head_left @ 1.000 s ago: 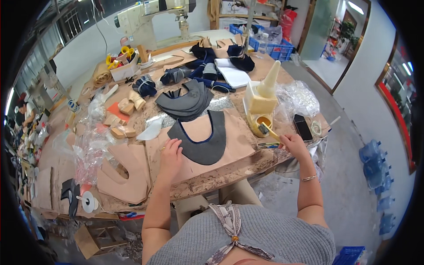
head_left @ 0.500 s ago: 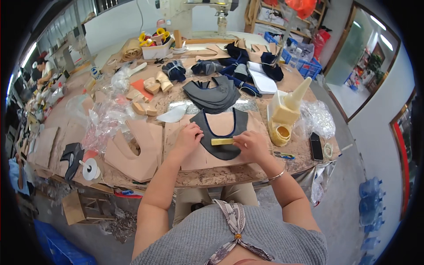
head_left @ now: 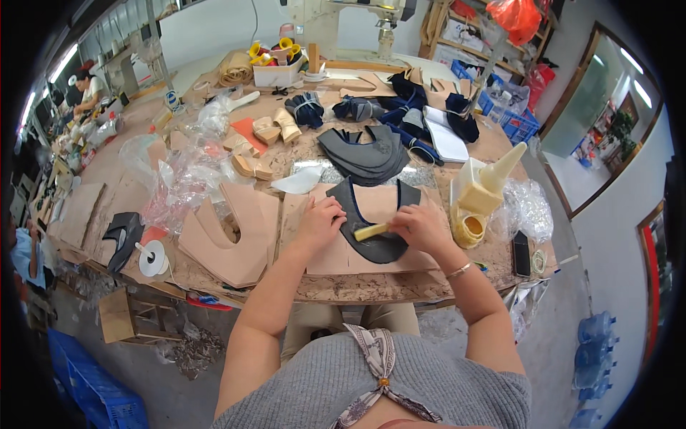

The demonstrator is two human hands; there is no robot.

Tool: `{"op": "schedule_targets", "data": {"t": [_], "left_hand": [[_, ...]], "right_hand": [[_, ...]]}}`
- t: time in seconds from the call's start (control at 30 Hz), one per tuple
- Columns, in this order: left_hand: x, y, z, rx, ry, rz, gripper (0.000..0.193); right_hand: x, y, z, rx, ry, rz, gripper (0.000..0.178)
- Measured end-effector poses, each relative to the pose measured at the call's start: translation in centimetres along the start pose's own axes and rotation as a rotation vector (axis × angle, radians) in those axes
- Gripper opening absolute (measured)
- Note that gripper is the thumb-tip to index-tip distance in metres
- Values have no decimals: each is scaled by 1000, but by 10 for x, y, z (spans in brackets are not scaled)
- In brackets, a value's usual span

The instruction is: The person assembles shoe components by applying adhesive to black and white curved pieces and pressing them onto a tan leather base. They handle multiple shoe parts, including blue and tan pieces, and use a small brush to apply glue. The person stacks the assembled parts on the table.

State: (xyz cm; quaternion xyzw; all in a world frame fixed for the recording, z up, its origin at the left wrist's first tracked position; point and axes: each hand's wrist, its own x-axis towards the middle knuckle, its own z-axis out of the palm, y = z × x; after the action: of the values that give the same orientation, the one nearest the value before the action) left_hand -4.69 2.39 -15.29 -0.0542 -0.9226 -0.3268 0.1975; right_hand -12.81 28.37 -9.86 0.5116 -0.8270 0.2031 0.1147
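A dark grey U-shaped piece (head_left: 375,247) with a navy-edged inner curve lies on tan sheets (head_left: 325,260) in front of me, its opening facing away. My right hand (head_left: 421,227) pinches a flat yellow spreader (head_left: 371,232). The spreader's free end touches or hovers just over the lower curve of the U; I cannot tell which. My left hand (head_left: 321,223) rests palm down at the piece's left arm, fingers bent and fingertips on its edge. To the right stands a cream bottle with a cone top (head_left: 482,187), beside a yellow-crusted open pot (head_left: 468,232).
Beyond the piece sits a stack of similar dark pieces (head_left: 364,154). Left are cut tan U-shaped sheets (head_left: 239,254), crumpled clear plastic (head_left: 189,193) and a white spool (head_left: 151,259). A phone (head_left: 521,254) lies right. An open notebook (head_left: 445,134) and navy bundles (head_left: 305,109) lie farther back.
The whole view has shifted, moving the scene rightward. My right hand has tilted the spreader, its free end now lower and slightly farther left on the dark piece. My left hand stays at the edge.
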Motion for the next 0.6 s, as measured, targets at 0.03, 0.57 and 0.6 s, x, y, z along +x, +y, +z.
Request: {"op": "schedule_targets", "data": {"t": [0.03, 0.57, 0.6], "left_hand": [[0, 0, 0, 6, 26, 18, 6], [30, 17, -17, 249, -228, -57, 6], [30, 15, -17, 246, -220, -57, 6]], "right_hand": [[-9, 7, 0, 67, -3, -22, 6], [-75, -13, -29, -1, 29, 153, 5], [-74, -10, -30, 50, 53, 211, 6]]}}
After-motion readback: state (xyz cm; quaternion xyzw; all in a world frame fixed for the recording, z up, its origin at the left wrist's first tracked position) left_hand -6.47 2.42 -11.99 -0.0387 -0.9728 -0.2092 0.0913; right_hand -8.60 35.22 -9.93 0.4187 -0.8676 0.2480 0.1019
